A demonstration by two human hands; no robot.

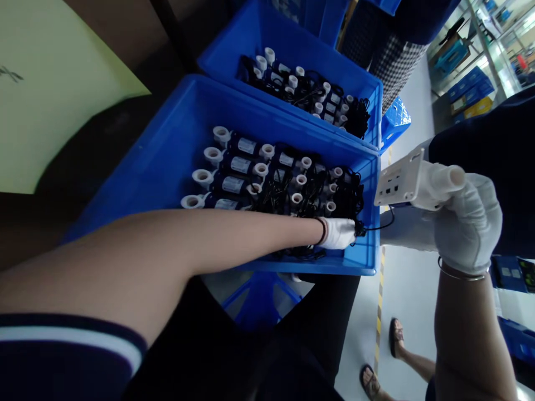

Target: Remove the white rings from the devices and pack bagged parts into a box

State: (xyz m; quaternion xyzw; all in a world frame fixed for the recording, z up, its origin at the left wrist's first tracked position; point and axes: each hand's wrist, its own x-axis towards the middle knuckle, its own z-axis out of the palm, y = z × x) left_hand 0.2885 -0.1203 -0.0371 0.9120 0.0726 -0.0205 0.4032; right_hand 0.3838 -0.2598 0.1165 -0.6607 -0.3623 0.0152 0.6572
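My left hand (339, 233), in a white glove, reaches into the right end of the near blue bin (159, 150). Its fingers are closed on a bundled black cable (360, 228). Out to the right, my right hand (470, 223), also gloved, grips a white plastic part (434, 181) with a round spout and a flat slotted plate. A thin black wire runs from the bundle toward that part. Rows of dark cylindrical units (240, 165) with white ring ends and labels lie in the bin, with black cables among them.
Behind stands a second blue bin (234, 33) with similar units. A yellow-green sheet (62, 83) is at upper left. A blue stool (257, 301) is below the near bin. Another person's sandalled feet (397, 334) are at lower right, beside a striped floor line.
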